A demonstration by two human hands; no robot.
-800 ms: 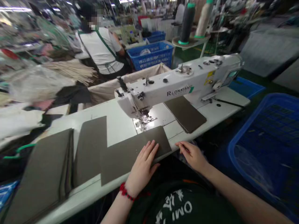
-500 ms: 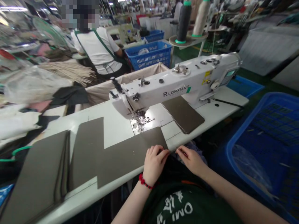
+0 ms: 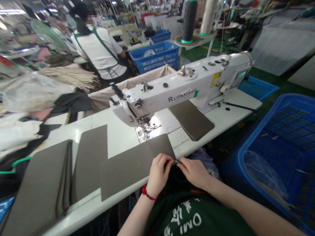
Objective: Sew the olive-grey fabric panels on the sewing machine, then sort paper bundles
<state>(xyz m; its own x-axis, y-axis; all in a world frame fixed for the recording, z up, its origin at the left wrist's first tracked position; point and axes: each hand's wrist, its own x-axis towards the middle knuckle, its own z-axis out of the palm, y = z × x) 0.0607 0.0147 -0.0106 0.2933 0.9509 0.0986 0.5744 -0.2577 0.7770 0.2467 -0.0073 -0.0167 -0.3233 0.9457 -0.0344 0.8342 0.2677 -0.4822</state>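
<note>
At a corner of the panel, left hand, fingertips together, right hand clamped on dark piece.

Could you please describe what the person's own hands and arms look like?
The left hand and right hand wear no gloves, and no sleeves cover the visible forearms. Around the left wrist is a red and black beaded bracelet with a larger red ornament; none shows on the right. The dark green top bears white lettering.
</note>
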